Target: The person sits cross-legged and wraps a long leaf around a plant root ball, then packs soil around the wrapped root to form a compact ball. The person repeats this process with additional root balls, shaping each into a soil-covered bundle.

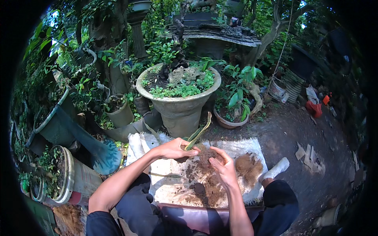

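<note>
My left hand [180, 149] holds a plant with long, stiff, yellow-edged leaves [196, 135], which looks like a snake plant. The leaves point up and away from me. A brown clump of roots and soil [206, 156] hangs just right of that hand. Thumb and index finger of my right hand [224, 168] are spread at the clump's right edge; whether they grip it is unclear. Below lies a white woven sack [168, 191], strewn with dark soil. On it rest loose brown fibre [215, 190], a round dark lump [199, 188] and a larger fibre wad [249, 166].
A large concrete pot [183, 115] with a bonsai-like tree stands beyond the sack. Right of it sits a shallow plant bowl [229, 122]. At left are a soil-filled bucket [81, 174] and a blue-green flared object [106, 156]. My sock-covered foot [279, 168] rests beside the sack.
</note>
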Demonstrator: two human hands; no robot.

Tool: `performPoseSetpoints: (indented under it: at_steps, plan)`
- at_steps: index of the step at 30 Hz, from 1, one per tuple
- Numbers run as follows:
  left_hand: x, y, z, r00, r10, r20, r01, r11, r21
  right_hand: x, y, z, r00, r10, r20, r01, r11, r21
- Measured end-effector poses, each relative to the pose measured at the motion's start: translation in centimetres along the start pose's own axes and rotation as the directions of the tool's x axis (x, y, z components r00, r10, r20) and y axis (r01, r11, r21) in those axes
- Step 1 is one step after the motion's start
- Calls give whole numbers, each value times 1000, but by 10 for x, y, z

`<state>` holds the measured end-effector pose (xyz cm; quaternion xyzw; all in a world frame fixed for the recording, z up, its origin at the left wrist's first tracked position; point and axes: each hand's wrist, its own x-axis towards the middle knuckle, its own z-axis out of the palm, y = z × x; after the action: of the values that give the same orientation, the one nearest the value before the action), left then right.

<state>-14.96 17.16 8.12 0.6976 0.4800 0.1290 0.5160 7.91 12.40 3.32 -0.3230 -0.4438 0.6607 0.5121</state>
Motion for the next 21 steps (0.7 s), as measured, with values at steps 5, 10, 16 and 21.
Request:
performPoseSetpoints:
  at_steps: [5,10,16,21]
  plan:
    - [-12,32,8,992,120,45,-120,993,-1,-9,-21,15,980,-196,24,197,979,-59]
    - [-11,46,9,993,110,-30,-107,990,97,-16,-36,16,989,-146,34,150,969,-194]
    - [-10,49,15,982,191,-10,-187,970,155,-14,-32,8,996,-87,30,92,957,-274]
    - [-9,45,16,987,160,22,-162,981,110,-11,-26,3,995,-51,88,75,952,-298]
